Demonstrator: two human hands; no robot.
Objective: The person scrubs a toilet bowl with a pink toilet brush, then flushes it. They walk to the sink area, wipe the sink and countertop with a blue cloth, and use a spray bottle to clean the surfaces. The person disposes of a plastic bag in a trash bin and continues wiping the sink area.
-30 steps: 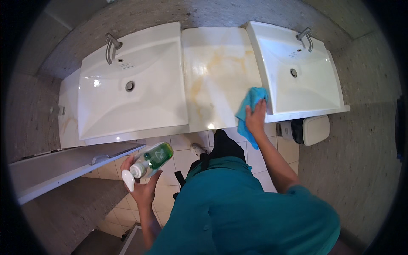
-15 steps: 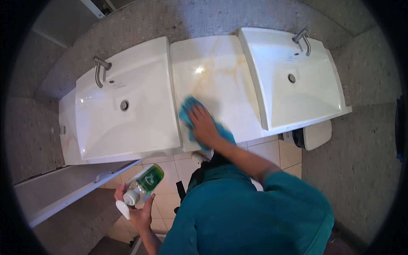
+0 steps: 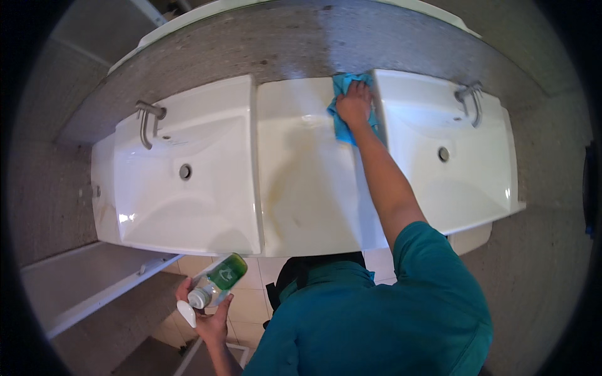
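My right hand (image 3: pixel 355 105) presses a blue cloth (image 3: pixel 342 128) flat against the white counter (image 3: pixel 307 207), at its far right corner beside the right sink's rim. The fingers lie stretched over the cloth and the arm reaches well forward. Below the counter's front edge, at the lower left, my left hand (image 3: pixel 212 319) is closed round a clear pump bottle (image 3: pixel 219 279) with a green label and a white pump head. The bottle is tilted, its pump end toward me. Faint yellowish streaks mark the counter's surface.
A white sink (image 3: pixel 213 207) with a metal tap (image 3: pixel 148 119) lies left of the counter; another sink (image 3: pixel 464 188) with its tap (image 3: pixel 470 100) lies right. Behind them rises a grey stone wall (image 3: pixel 288 50). A cabinet door (image 3: pixel 106 307) stands ajar at lower left; a white bin (image 3: pixel 471 238) sits below right.
My right hand has slid the cloth from the counter's near left side to its far right corner. I lean further forward. My left hand still holds the bottle, nearly in place.
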